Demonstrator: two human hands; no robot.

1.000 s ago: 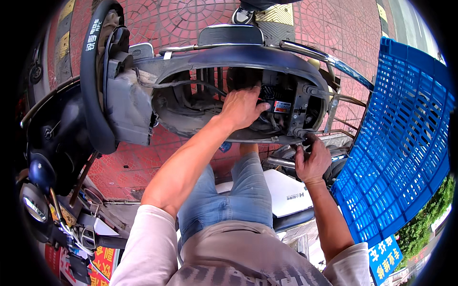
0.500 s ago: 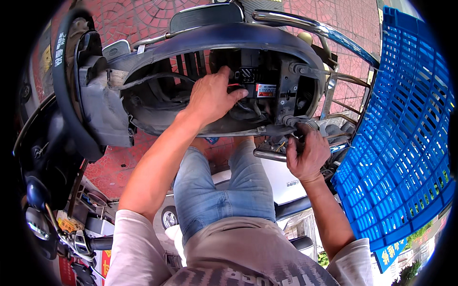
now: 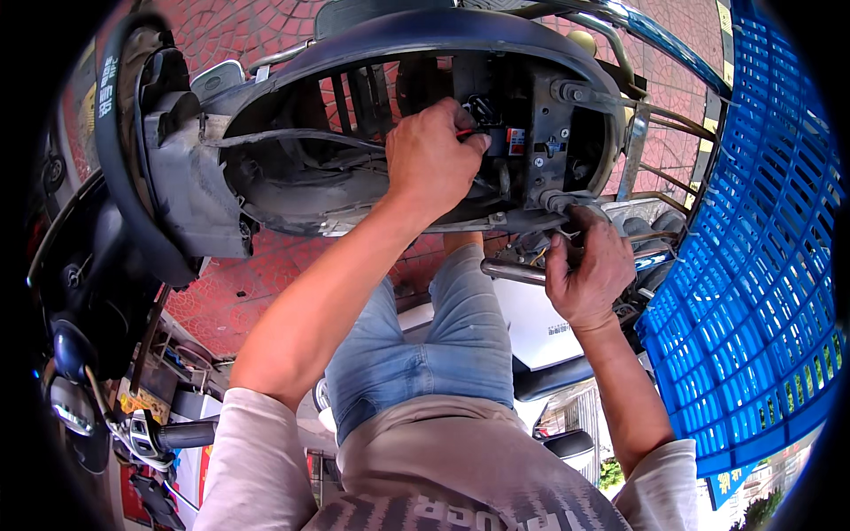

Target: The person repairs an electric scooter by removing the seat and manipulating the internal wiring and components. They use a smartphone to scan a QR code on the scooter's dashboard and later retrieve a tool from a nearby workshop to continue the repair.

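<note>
While the left hand (image 3: 434, 159) pinches a red wire (image 3: 465, 133), the right hand's (image 3: 591, 274) hold is unclear.

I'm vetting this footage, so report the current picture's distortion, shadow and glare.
Head view: the blue crate bows near the black fisheye rim; deep shadow inside the scooter body, beyond the left hand; bright reflections along the chrome rail.

At the left hand (image 3: 434, 164), a red thing (image 3: 465, 133) is too small to be identified; past the right hand (image 3: 595, 270), a blue crate (image 3: 751, 265) is cut off above.
</note>
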